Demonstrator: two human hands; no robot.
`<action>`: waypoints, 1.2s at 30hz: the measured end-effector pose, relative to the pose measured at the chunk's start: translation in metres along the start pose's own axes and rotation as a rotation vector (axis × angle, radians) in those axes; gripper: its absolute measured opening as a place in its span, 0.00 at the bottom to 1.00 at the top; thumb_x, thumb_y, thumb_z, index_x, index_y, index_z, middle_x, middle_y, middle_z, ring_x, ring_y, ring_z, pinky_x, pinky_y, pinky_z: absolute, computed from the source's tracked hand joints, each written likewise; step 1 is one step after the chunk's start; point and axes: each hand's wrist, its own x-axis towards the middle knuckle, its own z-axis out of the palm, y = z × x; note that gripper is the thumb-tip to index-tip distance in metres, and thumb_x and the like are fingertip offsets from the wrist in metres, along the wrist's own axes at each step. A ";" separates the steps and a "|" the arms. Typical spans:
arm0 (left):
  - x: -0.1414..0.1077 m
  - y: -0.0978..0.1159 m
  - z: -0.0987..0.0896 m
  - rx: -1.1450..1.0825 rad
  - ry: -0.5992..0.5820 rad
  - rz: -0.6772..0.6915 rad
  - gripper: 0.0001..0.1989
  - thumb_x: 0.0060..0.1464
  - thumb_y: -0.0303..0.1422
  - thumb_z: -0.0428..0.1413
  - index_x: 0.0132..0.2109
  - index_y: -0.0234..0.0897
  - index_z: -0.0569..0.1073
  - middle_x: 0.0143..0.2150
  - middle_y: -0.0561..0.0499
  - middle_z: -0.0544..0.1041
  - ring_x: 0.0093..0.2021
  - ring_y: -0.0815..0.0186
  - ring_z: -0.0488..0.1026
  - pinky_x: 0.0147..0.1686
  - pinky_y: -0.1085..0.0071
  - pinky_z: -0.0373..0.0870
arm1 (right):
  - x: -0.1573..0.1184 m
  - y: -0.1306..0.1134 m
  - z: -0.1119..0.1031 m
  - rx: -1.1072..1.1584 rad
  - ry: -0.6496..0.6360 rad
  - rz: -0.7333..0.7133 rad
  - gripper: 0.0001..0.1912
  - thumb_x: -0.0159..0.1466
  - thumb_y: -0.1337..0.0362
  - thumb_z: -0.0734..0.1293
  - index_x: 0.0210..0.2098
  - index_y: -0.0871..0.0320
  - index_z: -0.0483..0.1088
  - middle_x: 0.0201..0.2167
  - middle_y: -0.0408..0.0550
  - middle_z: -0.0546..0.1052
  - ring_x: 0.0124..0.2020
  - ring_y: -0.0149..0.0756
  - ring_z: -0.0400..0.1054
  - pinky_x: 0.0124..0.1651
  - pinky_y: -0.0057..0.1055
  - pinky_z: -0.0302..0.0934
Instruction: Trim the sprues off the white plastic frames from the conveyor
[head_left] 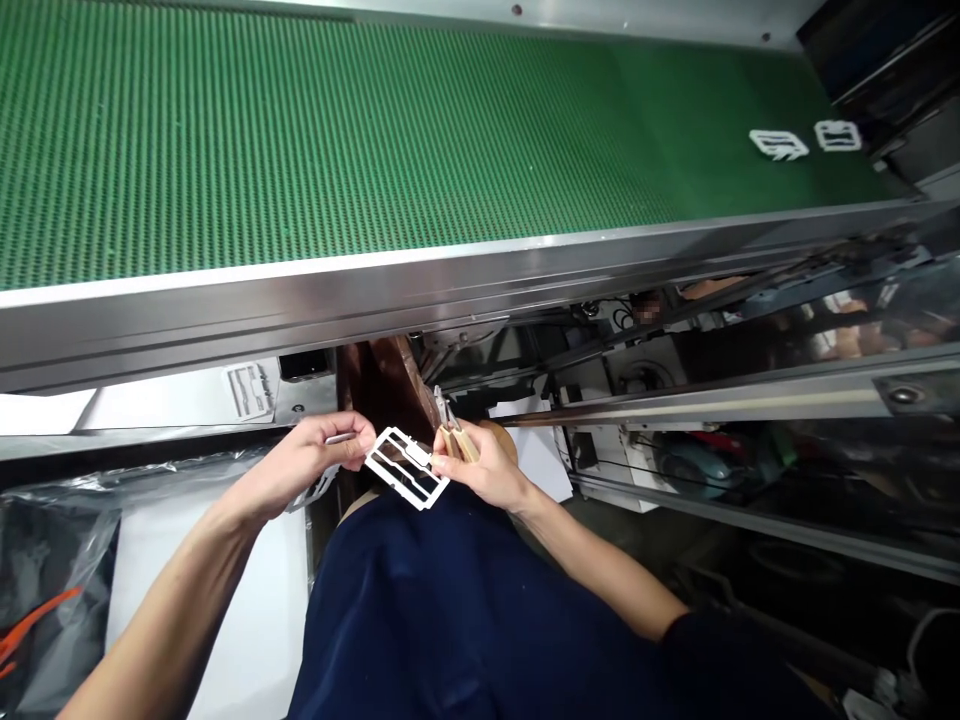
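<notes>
Between my hands, just above my lap, is a thin white plastic frame [418,455] with narrow bars across its opening. My left hand [330,445] is closed, pinching the frame's left corner between thumb and finger; a small grey piece shows at its fingers. Wrapped in my right hand [480,465] are nippers [454,430] with pale yellowish handles, their metal jaws pointing up and away from me. The thumb of that hand also touches the right side of the frame.
Ahead runs a green conveyor belt [360,130] with a metal edge rail [375,285]. Two white frames [778,145] lie at its right end. A similar part [250,390] rests on a white sheet at left. Below are a clear plastic bag [60,540] and a brown bag [382,390]. Metal rails [712,405] extend rightward.
</notes>
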 end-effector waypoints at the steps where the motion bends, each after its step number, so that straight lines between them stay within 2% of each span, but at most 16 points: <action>1: 0.000 0.001 0.000 0.018 -0.008 0.010 0.10 0.49 0.39 0.59 0.29 0.37 0.73 0.26 0.51 0.69 0.29 0.65 0.65 0.31 0.75 0.63 | 0.000 0.002 -0.001 -0.015 -0.016 -0.003 0.11 0.55 0.61 0.67 0.30 0.59 0.61 0.25 0.41 0.66 0.28 0.28 0.62 0.34 0.27 0.57; 3: -0.002 0.003 0.003 0.047 -0.006 0.042 0.10 0.50 0.39 0.58 0.29 0.37 0.72 0.28 0.49 0.70 0.31 0.63 0.66 0.31 0.73 0.63 | -0.001 0.006 -0.003 -0.038 -0.048 -0.002 0.10 0.56 0.61 0.66 0.31 0.59 0.61 0.26 0.41 0.66 0.28 0.28 0.61 0.34 0.27 0.57; 5: -0.005 0.004 0.008 0.046 0.019 0.095 0.10 0.51 0.39 0.57 0.29 0.37 0.72 0.35 0.46 0.73 0.35 0.60 0.69 0.34 0.72 0.64 | -0.001 0.012 -0.004 -0.057 -0.078 -0.007 0.09 0.57 0.61 0.66 0.31 0.59 0.61 0.26 0.41 0.66 0.27 0.28 0.60 0.33 0.27 0.56; 8: -0.010 0.005 0.016 -0.004 0.017 0.178 0.09 0.52 0.37 0.56 0.30 0.36 0.72 0.45 0.43 0.73 0.42 0.57 0.69 0.40 0.70 0.65 | -0.002 0.022 -0.002 -0.051 -0.116 -0.018 0.10 0.57 0.61 0.66 0.30 0.59 0.61 0.25 0.41 0.65 0.27 0.27 0.59 0.32 0.26 0.55; 12: -0.018 0.002 0.026 0.035 -0.057 0.230 0.08 0.54 0.35 0.53 0.31 0.36 0.71 0.37 0.45 0.74 0.37 0.58 0.70 0.37 0.69 0.65 | -0.008 0.035 0.004 -0.076 -0.184 -0.022 0.09 0.58 0.61 0.65 0.31 0.59 0.61 0.26 0.41 0.66 0.27 0.27 0.60 0.32 0.26 0.56; 15: -0.027 0.001 0.033 0.130 -0.097 0.222 0.09 0.56 0.36 0.51 0.31 0.36 0.71 0.35 0.46 0.74 0.35 0.59 0.69 0.36 0.68 0.64 | -0.016 0.034 0.002 -0.278 -0.221 -0.010 0.08 0.59 0.61 0.63 0.33 0.60 0.63 0.28 0.43 0.69 0.29 0.29 0.62 0.34 0.27 0.58; 20: -0.034 0.003 0.042 0.247 -0.130 0.163 0.11 0.59 0.38 0.49 0.33 0.36 0.68 0.36 0.48 0.73 0.37 0.61 0.68 0.38 0.68 0.62 | -0.030 -0.004 -0.020 -0.817 -0.218 -0.116 0.12 0.58 0.63 0.64 0.41 0.58 0.65 0.37 0.45 0.71 0.37 0.31 0.65 0.42 0.28 0.57; 25: -0.031 0.006 0.046 0.295 -0.141 0.150 0.12 0.59 0.40 0.48 0.33 0.36 0.67 0.32 0.51 0.71 0.34 0.64 0.66 0.35 0.70 0.60 | -0.034 -0.048 -0.035 -1.293 -0.324 -0.178 0.13 0.58 0.63 0.62 0.42 0.59 0.66 0.35 0.47 0.71 0.37 0.35 0.63 0.41 0.31 0.55; 30: -0.032 0.004 0.050 0.297 -0.125 0.149 0.13 0.60 0.40 0.47 0.34 0.36 0.67 0.32 0.52 0.70 0.33 0.65 0.65 0.35 0.70 0.60 | -0.033 -0.066 -0.032 -1.510 -0.405 -0.220 0.16 0.55 0.65 0.61 0.43 0.60 0.66 0.35 0.48 0.70 0.36 0.37 0.62 0.41 0.33 0.54; 36: -0.034 0.003 0.054 0.302 -0.104 0.156 0.13 0.60 0.40 0.47 0.32 0.36 0.67 0.30 0.53 0.69 0.32 0.66 0.64 0.33 0.71 0.59 | -0.030 -0.081 -0.025 -1.598 -0.487 -0.179 0.17 0.54 0.67 0.59 0.44 0.60 0.64 0.37 0.50 0.69 0.38 0.40 0.63 0.42 0.35 0.54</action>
